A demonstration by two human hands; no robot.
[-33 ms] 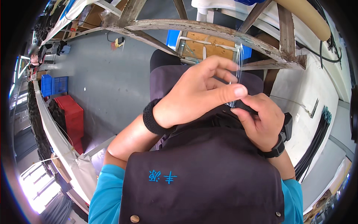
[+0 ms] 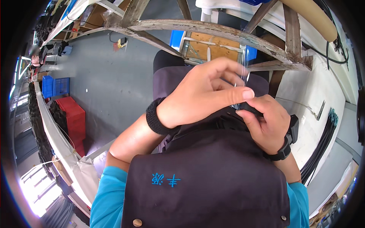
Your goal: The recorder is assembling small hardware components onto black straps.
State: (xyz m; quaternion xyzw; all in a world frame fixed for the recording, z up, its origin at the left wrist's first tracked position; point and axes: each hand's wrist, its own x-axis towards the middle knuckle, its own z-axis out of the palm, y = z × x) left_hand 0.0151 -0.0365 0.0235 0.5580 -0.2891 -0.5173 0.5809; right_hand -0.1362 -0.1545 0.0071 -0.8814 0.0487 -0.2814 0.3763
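Note:
My left hand [image 2: 201, 93], with a black wristband [image 2: 155, 116], is raised over my lap. Its fingers curl around thin, clear, glossy strands [image 2: 244, 57] that stretch up past the fingertips. My right hand [image 2: 268, 121], wearing a black watch [image 2: 283, 150], is closed in a pinch just beside the left thumb. A small, dark, bluish shiny bit [image 2: 236, 106] shows between the two hands. What the right fingers grip is mostly hidden behind them. The left fingers are slightly blurred.
A worn frame [image 2: 213, 28] crosses ahead of me. To the right, black cords with teal ends [image 2: 323, 140] lie on a white surface [image 2: 296, 95]. Red [image 2: 74, 121] and blue crates [image 2: 47, 86] stand at left. A wooden board [image 2: 218, 43] sits beneath the frame.
My left hand has shifted slightly to the right, its fingers and thumb tilting a little. The clear strands have moved slightly; my right hand stays put.

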